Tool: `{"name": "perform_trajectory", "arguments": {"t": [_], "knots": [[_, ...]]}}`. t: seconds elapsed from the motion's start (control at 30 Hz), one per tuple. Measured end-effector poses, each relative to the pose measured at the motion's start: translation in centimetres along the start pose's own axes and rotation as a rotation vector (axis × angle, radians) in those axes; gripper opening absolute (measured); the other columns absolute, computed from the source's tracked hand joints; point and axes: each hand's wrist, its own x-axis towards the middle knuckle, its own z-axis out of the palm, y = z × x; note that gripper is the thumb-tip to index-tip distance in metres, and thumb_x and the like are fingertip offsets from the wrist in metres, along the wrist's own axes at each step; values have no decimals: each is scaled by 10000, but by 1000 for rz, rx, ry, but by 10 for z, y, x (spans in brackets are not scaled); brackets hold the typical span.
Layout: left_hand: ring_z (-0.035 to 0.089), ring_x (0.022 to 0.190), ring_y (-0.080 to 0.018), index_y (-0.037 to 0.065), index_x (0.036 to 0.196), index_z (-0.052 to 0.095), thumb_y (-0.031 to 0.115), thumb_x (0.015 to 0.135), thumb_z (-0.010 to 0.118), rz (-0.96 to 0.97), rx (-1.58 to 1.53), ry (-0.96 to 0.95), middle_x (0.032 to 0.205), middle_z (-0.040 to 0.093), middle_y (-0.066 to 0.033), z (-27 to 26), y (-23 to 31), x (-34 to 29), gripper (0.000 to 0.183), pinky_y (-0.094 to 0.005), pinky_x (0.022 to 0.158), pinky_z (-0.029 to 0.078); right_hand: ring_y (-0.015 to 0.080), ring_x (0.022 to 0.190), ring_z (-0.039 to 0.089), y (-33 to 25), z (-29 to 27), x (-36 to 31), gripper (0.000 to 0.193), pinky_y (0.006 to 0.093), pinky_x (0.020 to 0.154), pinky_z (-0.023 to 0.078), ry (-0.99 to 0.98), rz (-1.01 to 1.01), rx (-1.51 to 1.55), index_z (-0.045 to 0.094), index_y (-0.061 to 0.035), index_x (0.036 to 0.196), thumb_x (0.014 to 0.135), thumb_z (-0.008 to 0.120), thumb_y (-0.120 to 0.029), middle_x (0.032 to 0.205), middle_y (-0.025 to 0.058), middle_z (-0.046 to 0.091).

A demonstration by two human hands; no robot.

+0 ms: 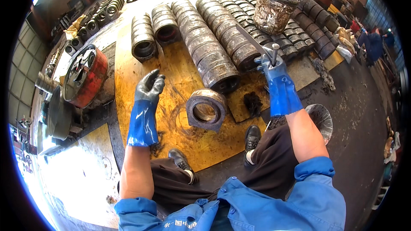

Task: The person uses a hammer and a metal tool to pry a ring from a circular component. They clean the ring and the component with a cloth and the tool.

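Blue sleeves [239,207] lowest in frame, knees under them. Thick rusty metal ring [206,109], square-ish outside, round bore, stands on edge on the yellow sheet [171,81] between both hands. Left hand [150,86] gloved, fingers loosely spread, touching nothing. Right hand [269,64] gloved, closed around a long flat blade [250,38] beside the ring rows [214,42].

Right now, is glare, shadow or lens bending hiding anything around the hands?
Head view: sunlight washes out the floor at lower left; fisheye bends the rim; left hand, right hand and metal ring stay sharp and evenly lit.
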Motion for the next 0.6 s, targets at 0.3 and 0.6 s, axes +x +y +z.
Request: {"name": "perform_trajectory", "arguments": {"t": [0.3, 0.6], "knots": [[603, 889, -122, -33, 1246, 519, 16, 871, 610, -23, 4, 8, 1041, 645, -103, 0, 2, 0, 389, -219, 779, 483, 106, 622, 624, -8, -1, -3, 288, 266, 552, 484, -5, 78, 61, 620, -42, 1119, 899, 589, -225, 781, 54, 687], [601, 875, -119, -34, 1241, 521, 22, 870, 613, -14, -34, 4, 1032, 646, -98, 3, 1, 0, 387, -219, 771, 483, 81, 592, 579, -10, -5, -7, 329, 232, 517, 453, 40, 25, 150, 558, -46, 1217, 946, 528, -230, 848, 79, 690]]}}
